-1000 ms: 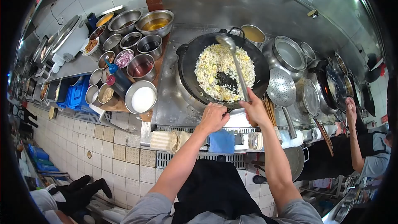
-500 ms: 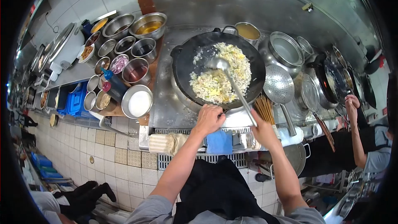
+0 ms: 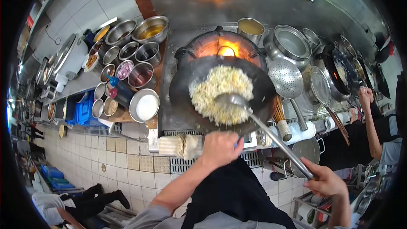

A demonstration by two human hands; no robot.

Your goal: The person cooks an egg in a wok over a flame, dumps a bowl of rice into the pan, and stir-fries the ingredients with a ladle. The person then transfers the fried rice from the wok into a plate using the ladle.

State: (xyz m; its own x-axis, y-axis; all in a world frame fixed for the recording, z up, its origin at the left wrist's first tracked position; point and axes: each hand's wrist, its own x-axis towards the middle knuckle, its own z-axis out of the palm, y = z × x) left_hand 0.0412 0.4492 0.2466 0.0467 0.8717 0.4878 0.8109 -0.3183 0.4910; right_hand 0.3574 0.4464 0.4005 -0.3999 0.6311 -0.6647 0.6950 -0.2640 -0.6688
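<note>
My left hand [image 3: 221, 148] is closed at the near rim of a black wok [image 3: 180, 89], with a bit of blue cloth at its fingers. The part it grips is hidden beneath the hand. Fried rice with yellow egg bits [image 3: 222, 85] is heaped in the wok, blurred by motion. In my right hand [image 3: 326, 181] is the end of a long metal ladle [image 3: 275, 138]. The ladle's bowl rests against the rice, cup side out of sight. Behind the wok, flames [image 3: 227, 50] burn in the uncovered stove ring [image 3: 193, 44].
Left of the stove stand metal bowls of ingredients, a white-filled bowl [image 3: 145, 105] and a dark squeeze bottle [image 3: 118, 91]. On the right are a perforated strainer [image 3: 285, 76], a bamboo brush [image 3: 283, 123] and a pot [image 3: 292, 42]. A co-worker's arm [image 3: 371, 123] reaches to another wok.
The wok has come off the burner toward me and tilted, baring the flames. My right hand has drawn back right and down with the ladle; the rice has bunched together.
</note>
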